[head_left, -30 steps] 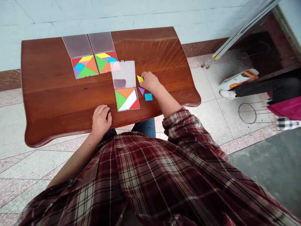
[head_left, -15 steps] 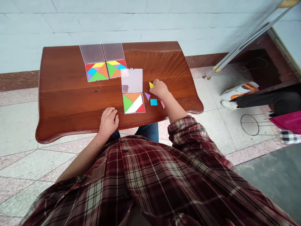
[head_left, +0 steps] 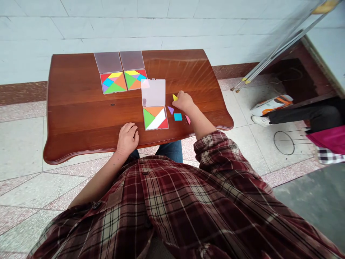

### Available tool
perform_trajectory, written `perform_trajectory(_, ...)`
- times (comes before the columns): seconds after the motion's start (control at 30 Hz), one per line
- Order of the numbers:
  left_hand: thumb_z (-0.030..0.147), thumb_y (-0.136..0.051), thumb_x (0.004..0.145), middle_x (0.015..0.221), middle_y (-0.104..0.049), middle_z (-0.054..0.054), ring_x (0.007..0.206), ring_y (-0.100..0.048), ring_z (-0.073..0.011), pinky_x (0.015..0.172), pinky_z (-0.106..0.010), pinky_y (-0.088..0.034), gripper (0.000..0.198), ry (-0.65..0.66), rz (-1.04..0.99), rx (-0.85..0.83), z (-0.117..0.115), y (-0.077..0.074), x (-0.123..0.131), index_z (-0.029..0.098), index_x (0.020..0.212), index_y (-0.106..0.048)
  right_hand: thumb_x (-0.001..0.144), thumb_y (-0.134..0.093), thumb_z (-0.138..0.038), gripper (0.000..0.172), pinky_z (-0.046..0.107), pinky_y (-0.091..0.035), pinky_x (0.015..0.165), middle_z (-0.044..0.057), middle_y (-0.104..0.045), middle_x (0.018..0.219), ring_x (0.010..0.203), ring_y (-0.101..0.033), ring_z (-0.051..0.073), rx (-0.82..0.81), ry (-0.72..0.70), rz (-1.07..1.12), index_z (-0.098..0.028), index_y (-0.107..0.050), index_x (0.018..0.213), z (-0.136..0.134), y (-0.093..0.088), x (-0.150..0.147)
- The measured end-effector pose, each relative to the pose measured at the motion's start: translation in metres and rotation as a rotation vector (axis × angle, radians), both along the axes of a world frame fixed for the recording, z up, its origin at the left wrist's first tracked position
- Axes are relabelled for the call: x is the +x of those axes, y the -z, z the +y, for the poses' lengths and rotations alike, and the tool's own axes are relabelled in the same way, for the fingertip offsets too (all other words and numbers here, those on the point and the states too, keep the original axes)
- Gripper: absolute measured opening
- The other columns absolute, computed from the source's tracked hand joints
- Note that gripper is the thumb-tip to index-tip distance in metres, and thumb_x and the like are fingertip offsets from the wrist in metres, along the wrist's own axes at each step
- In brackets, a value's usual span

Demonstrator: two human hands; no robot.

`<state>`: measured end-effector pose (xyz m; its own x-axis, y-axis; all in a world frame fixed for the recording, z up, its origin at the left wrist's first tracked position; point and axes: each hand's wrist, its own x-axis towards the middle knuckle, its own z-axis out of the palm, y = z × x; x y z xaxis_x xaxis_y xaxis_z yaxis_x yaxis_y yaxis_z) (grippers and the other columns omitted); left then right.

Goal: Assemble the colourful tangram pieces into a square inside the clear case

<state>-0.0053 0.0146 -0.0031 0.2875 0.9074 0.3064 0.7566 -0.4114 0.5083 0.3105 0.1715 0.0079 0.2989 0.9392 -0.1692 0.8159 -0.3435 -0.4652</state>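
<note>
head camera | above the torso [head_left: 161,201] — looking forward and down | table [head_left: 78,115] near

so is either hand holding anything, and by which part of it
The right hand covers the right side of the yellow piece; whether pinched or merely touched cannot be told. The left hand rests on the table, with nothing visibly held.

My feed is bright and evenly lit, its shadows faint. Past the right fingers [head_left: 179,96], pale streaks of glare fan across the glossy desk [head_left: 185,70]; left of them, the clear lid [head_left: 153,91] wears a milky sheen. Farther beyond, the wall [head_left: 151,30] looks washed out. Well right of the fingers, I see the yellow crutch pad [head_left: 325,7] stretched and blurred near the frame's corner.
</note>
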Motion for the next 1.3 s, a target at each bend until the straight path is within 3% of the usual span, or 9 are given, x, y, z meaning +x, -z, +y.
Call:
perform_trajectory(0.2, 0.026, -0.042, 0.093, 0.12, -0.067, -0.014, 0.118, -0.06, -0.0294, 0.109, -0.052, -0.046, 0.029, 0.013, -0.017, 0.005, 0.0, -0.001, 0.001, 0.018, 0.103, -0.068, 0.062, -0.076, -0.019, 0.045, 0.064, -0.048, 0.1, 0.018, -0.062, 0.112, 0.117, -0.057, 0.039, 0.073, 0.001, 0.035, -0.016, -0.056, 0.102, 0.002, 0.008, 0.003)
perform_trajectory(0.33, 0.027, -0.042, 0.094, 0.121, -0.067, -0.015, 0.118, -0.059, -0.0298, 0.11, -0.053, -0.046, 0.03, 0.016, -0.035, -0.003, 0.001, -0.001, 0.0, 0.017, 0.104, -0.068, 0.068, -0.073, -0.02, 0.043, 0.065, -0.046, 0.102, 0.02, -0.061, 0.114, 0.12, -0.056, 0.04, 0.026, 0.02, -0.021, -0.014, -0.055, 0.106, 0.003, 0.006, 0.002)
perform_trajectory(0.63, 0.028, -0.042, 0.093, 0.12, -0.066, -0.012, 0.116, -0.059, -0.0281, 0.107, -0.051, -0.048, 0.027, 0.021, 0.01, 0.02, 0.004, -0.001, -0.001, 0.018, 0.102, -0.066, 0.074, -0.076, -0.03, 0.041, 0.067, -0.044, 0.103, 0.016, -0.059, 0.109, 0.124, -0.052, 0.041, 0.149, -0.071, 0.044, -0.014, -0.056, 0.106, 0.003, 0.013, 0.01)
perform_trajectory(0.83, 0.027, -0.042, 0.093, 0.12, -0.066, -0.012, 0.118, -0.058, -0.029, 0.108, -0.053, -0.046, 0.028, 0.02, 0.006, -0.005, 0.004, -0.002, -0.001, 0.019, 0.103, -0.067, 0.08, -0.075, -0.033, 0.037, 0.064, -0.044, 0.104, 0.015, -0.059, 0.11, 0.12, -0.055, 0.037, 0.147, -0.081, 0.033, -0.014, -0.055, 0.105, -0.003, 0.016, 0.018)
perform_trajectory(1.13, 0.028, -0.04, 0.094, 0.119, -0.066, -0.015, 0.115, -0.059, -0.0297, 0.108, -0.053, -0.046, 0.03, 0.016, 0.02, 0.023, 0.003, -0.001, -0.001, 0.016, 0.1, -0.067, 0.078, -0.072, -0.023, 0.031, 0.066, -0.044, 0.101, 0.013, -0.06, 0.103, 0.118, -0.056, 0.038, 0.159, -0.115, 0.077, -0.015, -0.058, 0.104, -0.016, 0.001, 0.014)
perform_trajectory(1.3, 0.027, -0.042, 0.094, 0.121, -0.066, -0.014, 0.119, -0.058, -0.0292, 0.109, -0.052, -0.046, 0.029, 0.007, 0.016, -0.008, 0.001, -0.002, 0.0, 0.017, 0.102, -0.068, 0.075, -0.068, -0.013, 0.036, 0.059, -0.045, 0.101, 0.015, -0.059, 0.109, 0.115, -0.058, 0.036, 0.011, -0.082, -0.031, -0.012, -0.059, 0.11, -0.021, -0.011, 0.004)
